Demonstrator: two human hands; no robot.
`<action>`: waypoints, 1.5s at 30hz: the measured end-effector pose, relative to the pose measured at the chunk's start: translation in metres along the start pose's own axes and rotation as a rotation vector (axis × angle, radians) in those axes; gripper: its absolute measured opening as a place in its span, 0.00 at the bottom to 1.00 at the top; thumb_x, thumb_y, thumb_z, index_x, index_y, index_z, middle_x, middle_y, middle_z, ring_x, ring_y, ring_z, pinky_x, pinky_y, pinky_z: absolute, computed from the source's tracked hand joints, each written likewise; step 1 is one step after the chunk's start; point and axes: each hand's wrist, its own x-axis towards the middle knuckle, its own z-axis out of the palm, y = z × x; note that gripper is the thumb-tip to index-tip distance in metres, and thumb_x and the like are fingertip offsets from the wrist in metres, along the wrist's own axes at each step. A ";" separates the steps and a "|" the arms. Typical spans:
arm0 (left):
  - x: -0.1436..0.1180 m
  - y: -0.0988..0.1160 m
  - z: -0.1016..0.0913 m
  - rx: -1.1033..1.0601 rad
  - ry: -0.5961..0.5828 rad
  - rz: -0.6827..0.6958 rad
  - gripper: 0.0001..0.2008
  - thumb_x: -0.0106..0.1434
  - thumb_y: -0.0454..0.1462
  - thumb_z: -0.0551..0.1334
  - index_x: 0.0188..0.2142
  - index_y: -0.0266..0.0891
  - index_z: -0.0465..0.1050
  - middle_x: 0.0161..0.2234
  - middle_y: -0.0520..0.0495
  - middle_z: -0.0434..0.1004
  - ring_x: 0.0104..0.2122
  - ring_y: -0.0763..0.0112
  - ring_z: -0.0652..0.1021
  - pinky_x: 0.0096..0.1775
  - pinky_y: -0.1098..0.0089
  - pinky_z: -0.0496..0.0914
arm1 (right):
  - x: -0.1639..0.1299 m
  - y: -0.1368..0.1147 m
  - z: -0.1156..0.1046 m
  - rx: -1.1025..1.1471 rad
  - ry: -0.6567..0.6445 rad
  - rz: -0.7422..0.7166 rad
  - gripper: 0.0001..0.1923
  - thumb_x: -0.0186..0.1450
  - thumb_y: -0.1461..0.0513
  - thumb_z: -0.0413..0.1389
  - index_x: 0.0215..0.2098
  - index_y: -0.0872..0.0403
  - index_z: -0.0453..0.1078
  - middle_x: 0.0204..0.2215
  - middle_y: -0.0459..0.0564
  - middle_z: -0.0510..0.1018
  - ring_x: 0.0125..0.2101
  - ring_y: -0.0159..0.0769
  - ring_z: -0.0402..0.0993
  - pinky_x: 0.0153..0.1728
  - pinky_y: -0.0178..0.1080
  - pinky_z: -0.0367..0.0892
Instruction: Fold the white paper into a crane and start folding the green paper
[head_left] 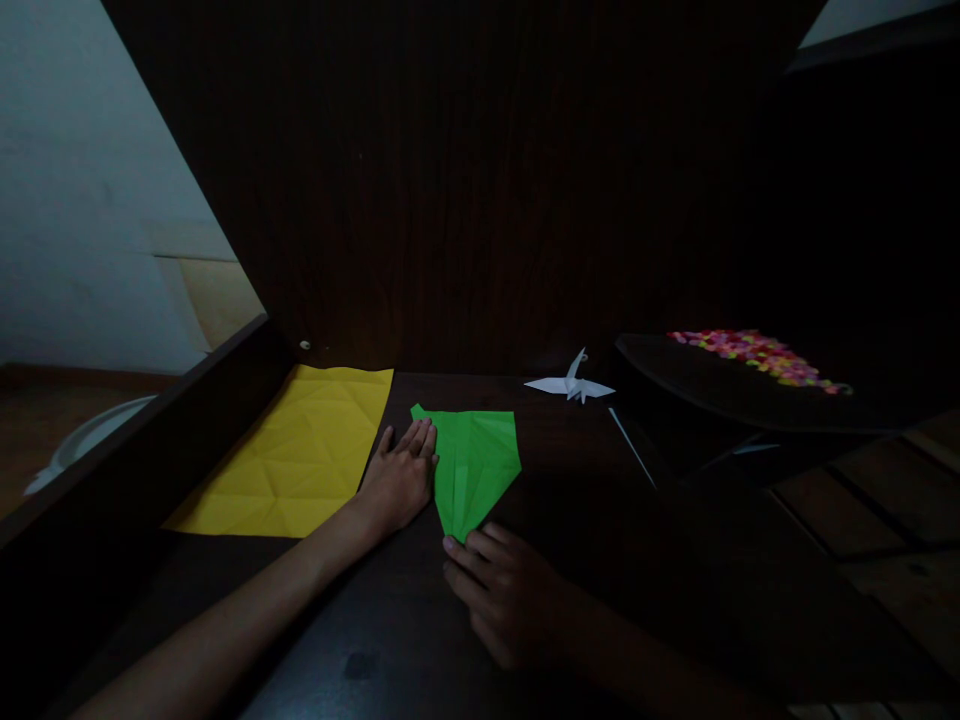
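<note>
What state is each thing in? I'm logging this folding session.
green paper: partly folded, flat on the table
yellow paper: unfolded, creased, flat
white crane: fully folded, standing
left hand: flat, pressing the green paper
right hand: fingertips on the green paper's near tip

Dim lighting. Dark wooden desk — its tall dark back panel rises directly behind. Pale wall left of the desk; wooden plank floor to its right.
</note>
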 end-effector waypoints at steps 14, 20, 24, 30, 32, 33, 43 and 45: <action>-0.010 0.016 0.006 0.066 0.041 -0.038 0.22 0.70 0.37 0.51 0.59 0.25 0.65 0.59 0.28 0.67 0.62 0.49 0.64 0.58 0.50 0.61 | 0.001 -0.006 -0.002 -0.002 -0.041 0.049 0.22 0.65 0.60 0.51 0.54 0.64 0.66 0.56 0.65 0.70 0.50 0.49 0.65 0.50 0.47 0.60; -0.036 0.017 0.007 0.059 0.067 0.041 0.22 0.71 0.38 0.49 0.61 0.31 0.64 0.62 0.34 0.63 0.63 0.47 0.60 0.57 0.46 0.62 | 0.002 -0.006 -0.004 0.018 -0.030 0.058 0.22 0.65 0.60 0.50 0.54 0.63 0.66 0.56 0.64 0.69 0.50 0.50 0.65 0.51 0.49 0.59; -0.039 0.013 0.005 0.000 0.051 0.121 0.21 0.71 0.38 0.50 0.61 0.35 0.64 0.63 0.39 0.63 0.63 0.48 0.60 0.57 0.47 0.63 | 0.001 -0.005 -0.003 0.038 -0.021 0.070 0.22 0.64 0.60 0.52 0.54 0.62 0.67 0.56 0.62 0.70 0.50 0.49 0.65 0.50 0.48 0.59; -0.040 0.004 -0.001 -0.112 0.034 0.191 0.30 0.70 0.49 0.50 0.64 0.32 0.56 0.65 0.36 0.56 0.65 0.50 0.56 0.60 0.49 0.58 | 0.005 0.002 -0.013 0.091 0.023 0.088 0.15 0.65 0.63 0.52 0.49 0.58 0.70 0.52 0.56 0.75 0.44 0.45 0.68 0.44 0.46 0.64; -0.041 0.002 -0.003 -0.134 0.025 0.216 0.33 0.69 0.51 0.49 0.65 0.31 0.54 0.66 0.34 0.54 0.65 0.51 0.55 0.61 0.49 0.56 | 0.006 0.009 -0.017 0.119 0.084 0.144 0.16 0.66 0.65 0.51 0.51 0.58 0.69 0.51 0.54 0.76 0.44 0.42 0.68 0.45 0.44 0.65; -0.041 0.002 -0.003 -0.140 0.022 0.225 0.34 0.69 0.52 0.49 0.65 0.31 0.54 0.66 0.34 0.54 0.65 0.51 0.55 0.61 0.49 0.55 | 0.006 0.012 -0.018 0.110 0.144 0.164 0.18 0.66 0.66 0.50 0.54 0.58 0.68 0.52 0.55 0.75 0.47 0.42 0.68 0.48 0.45 0.65; -0.040 0.004 -0.007 -0.273 0.101 0.350 0.27 0.69 0.45 0.54 0.61 0.31 0.62 0.62 0.34 0.64 0.62 0.56 0.65 0.61 0.54 0.61 | -0.002 0.042 -0.016 0.081 0.066 0.211 0.16 0.67 0.62 0.53 0.53 0.56 0.69 0.55 0.53 0.74 0.54 0.42 0.67 0.55 0.48 0.62; -0.042 0.006 -0.008 -0.327 0.109 0.370 0.23 0.68 0.41 0.55 0.59 0.34 0.66 0.60 0.36 0.67 0.60 0.57 0.68 0.60 0.56 0.64 | 0.000 0.047 -0.019 0.066 0.049 0.170 0.15 0.67 0.63 0.53 0.52 0.56 0.70 0.53 0.54 0.75 0.52 0.42 0.69 0.52 0.47 0.64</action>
